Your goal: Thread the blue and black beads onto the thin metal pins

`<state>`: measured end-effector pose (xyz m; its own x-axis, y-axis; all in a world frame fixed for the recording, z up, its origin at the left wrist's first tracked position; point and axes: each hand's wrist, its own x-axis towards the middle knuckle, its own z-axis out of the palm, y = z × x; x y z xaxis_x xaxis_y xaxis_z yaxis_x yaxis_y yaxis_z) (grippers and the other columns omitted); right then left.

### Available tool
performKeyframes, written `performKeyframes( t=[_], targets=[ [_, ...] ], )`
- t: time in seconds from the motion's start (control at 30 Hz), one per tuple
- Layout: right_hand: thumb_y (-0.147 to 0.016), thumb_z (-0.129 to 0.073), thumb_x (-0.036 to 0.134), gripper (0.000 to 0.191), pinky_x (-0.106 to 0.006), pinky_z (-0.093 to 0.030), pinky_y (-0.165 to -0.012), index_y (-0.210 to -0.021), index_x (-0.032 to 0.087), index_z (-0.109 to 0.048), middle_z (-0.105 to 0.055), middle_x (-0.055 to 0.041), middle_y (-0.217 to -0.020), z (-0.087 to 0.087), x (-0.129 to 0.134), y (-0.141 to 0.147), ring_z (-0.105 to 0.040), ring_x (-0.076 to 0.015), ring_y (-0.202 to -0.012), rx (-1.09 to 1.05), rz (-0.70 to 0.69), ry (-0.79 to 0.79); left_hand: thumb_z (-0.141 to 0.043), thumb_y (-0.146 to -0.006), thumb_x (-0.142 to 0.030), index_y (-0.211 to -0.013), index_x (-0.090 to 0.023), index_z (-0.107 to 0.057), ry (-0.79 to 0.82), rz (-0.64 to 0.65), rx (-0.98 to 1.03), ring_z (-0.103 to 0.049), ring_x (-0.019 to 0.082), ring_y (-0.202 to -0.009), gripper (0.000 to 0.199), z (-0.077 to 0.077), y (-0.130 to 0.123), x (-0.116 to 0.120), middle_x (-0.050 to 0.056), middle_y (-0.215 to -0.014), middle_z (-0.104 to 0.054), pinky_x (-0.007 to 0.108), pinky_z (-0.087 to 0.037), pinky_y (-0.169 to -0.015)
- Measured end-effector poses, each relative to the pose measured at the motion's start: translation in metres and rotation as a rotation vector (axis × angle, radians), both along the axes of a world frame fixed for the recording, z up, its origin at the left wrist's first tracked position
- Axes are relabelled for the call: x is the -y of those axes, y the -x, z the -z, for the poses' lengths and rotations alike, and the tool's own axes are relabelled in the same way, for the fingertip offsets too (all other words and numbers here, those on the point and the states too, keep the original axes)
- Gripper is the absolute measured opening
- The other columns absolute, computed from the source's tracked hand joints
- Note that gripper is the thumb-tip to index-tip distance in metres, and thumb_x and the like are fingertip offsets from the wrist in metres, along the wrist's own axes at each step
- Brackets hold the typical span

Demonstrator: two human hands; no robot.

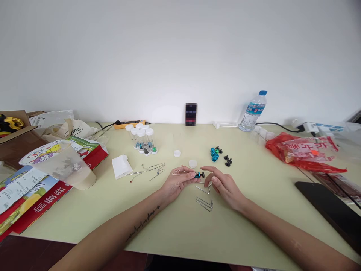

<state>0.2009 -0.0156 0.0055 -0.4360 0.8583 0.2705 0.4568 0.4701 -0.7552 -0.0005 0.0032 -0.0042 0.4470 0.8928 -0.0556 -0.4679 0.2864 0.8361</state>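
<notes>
Thumb against fingers, the left hand (pixel 176 182) is closed on a small blue-and-black part (pixel 199 175), holding it just above the tabletop (pixel 169 237), right in front of the person. The part's long axis lies sideways, nearly level, its flat black disc pointing toward the right hand (pixel 225 186). That hand is loosely curled, index finger stretched toward the disc; from here I cannot tell whether it touches it or holds anything.

The near end of the part disappears behind the left fingertips, so I can't see its whole length. A thin pale strand seems to rise over the left knuckles, too fine to make out. A few steel pins (pixel 202 189) are partly covered by the right fingers. By the wall, a dark upright rectangle (pixel 191 114) is blurred into blocks, and at the right a flat black slab (pixel 327 210) runs out of view.

Below the hands, more pins (pixel 204 201) lie slantwise, slim, shiny, with crosswise heads toward the right. Beyond are 2 round white caps (pixel 193 163), glossy blue lobed pieces (pixel 214 154) and black flanged pieces (pixel 228 162). Leftward, bent wires (pixel 158 174) with tiny beads lie near a matte white packet (pixel 122 166), and clear tubes (pixel 143 141) stand upright, white-lidded, with coloured bits at the bottom.
</notes>
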Motion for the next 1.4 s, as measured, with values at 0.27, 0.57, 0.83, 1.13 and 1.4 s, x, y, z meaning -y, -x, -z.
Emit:
performKeyframes(
  t=[0.27,0.57,0.83,1.13,1.4],
  targets=[
    [-0.097,-0.022,0.043,0.043,-0.023,-0.039,-0.055,-0.118,0.019,-0.051,-0.065,-0.0013,-0.074,0.0008,-0.0012,-0.0007,-0.049,-0.0114,-0.052,0.043,-0.028,0.004,-0.072,-0.068,-0.022,-0.084,-0.01,-0.061,0.018,0.002,-0.004,-0.067,0.02,-0.083,0.023,0.002,0.0006,-0.001,0.01,-0.088,-0.069,0.034,-0.047,-0.088],
    [-0.096,-0.023,0.046,0.04,-0.022,-0.038,-0.052,-0.119,0.023,-0.046,-0.064,-0.0012,-0.078,-0.0024,0.0006,0.0003,-0.048,-0.0112,-0.052,0.004,-0.002,0.008,-0.072,-0.069,-0.022,-0.084,-0.01,-0.061,0.006,0.0,0.011,-0.067,0.021,-0.083,0.022,0.0023,0.0004,-0.0018,0.01,-0.09,-0.069,0.034,-0.047,-0.088],
    [-0.096,-0.023,0.044,0.04,-0.023,-0.038,-0.053,-0.123,0.022,-0.044,-0.065,-0.0006,-0.076,-0.0007,-0.0008,0.0002,-0.046,-0.011,-0.051,0.012,-0.017,0.028,-0.073,-0.067,-0.022,-0.083,-0.01,-0.061,0.018,-0.01,0.004,-0.067,0.021,-0.082,0.023,0.0028,0.0005,-0.0022,0.009,-0.088,-0.069,0.035,-0.046,-0.089],
    [-0.096,-0.023,0.044,0.041,-0.023,-0.038,-0.052,-0.12,0.022,-0.048,-0.065,-0.0006,-0.076,-0.0013,-0.0008,-0.0008,-0.045,-0.0109,-0.049,0.027,-0.009,0.025,-0.072,-0.068,-0.022,-0.084,-0.01,-0.061,0.016,-0.007,-0.002,-0.067,0.021,-0.083,0.023,0.0031,0.0008,-0.0019,0.01,-0.089,-0.069,0.034,-0.046,-0.089],
    [-0.097,-0.022,0.044,0.042,-0.023,-0.039,-0.053,-0.116,0.022,-0.052,-0.065,-0.0011,-0.076,-0.0005,-0.0021,-0.0009,-0.048,-0.011,-0.051,0.046,-0.013,0.005,-0.074,-0.066,-0.023,-0.083,-0.01,-0.061,0.023,-0.017,-0.005,-0.067,0.021,-0.082,0.025,0.0028,0.0005,-0.0019,0.01,-0.088,-0.069,0.036,-0.046,-0.089]
  ],
)
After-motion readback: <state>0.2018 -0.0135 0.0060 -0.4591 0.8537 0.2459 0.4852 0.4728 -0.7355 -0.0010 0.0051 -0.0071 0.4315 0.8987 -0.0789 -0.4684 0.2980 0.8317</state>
